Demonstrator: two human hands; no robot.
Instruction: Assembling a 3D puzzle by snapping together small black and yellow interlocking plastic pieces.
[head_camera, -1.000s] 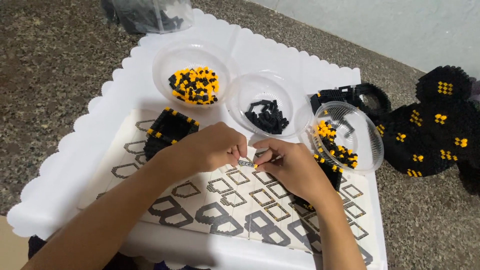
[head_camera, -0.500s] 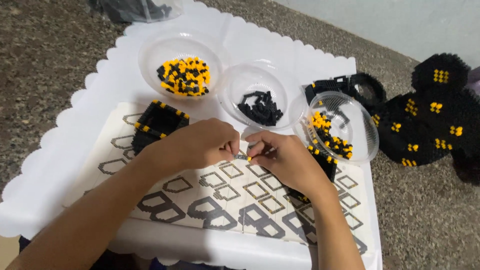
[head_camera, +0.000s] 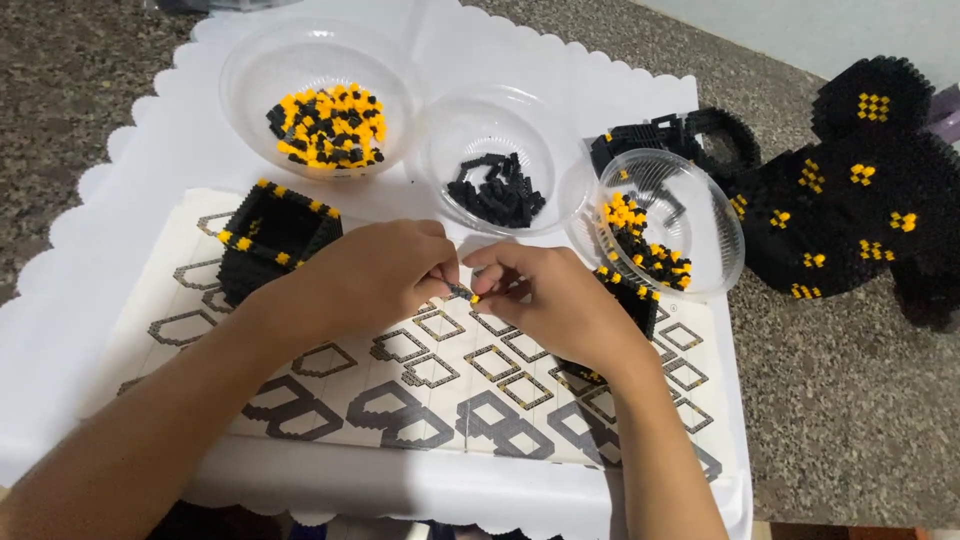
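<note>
My left hand (head_camera: 375, 275) and my right hand (head_camera: 545, 300) meet over the middle of a printed instruction sheet (head_camera: 300, 395). Both pinch one tiny piece of small black and yellow bricks (head_camera: 463, 293) between their fingertips. A hollow black block assembly with yellow studs (head_camera: 270, 235) stands on the sheet just left of my left hand. Another black and yellow assembly (head_camera: 630, 300) lies partly hidden behind my right hand.
A white scalloped tray (head_camera: 110, 240) carries three clear bowls: yellow and black bricks (head_camera: 325, 125), black bricks (head_camera: 495, 190), and a tilted bowl of mixed bricks (head_camera: 650, 240). A large black built figure with yellow patches (head_camera: 850, 200) sits on the speckled counter (head_camera: 850, 400) at right.
The view has shifted slightly, so the tray and bowls sit higher in the picture. Both hands stay together on the small piece, fingers adjusting a little.
</note>
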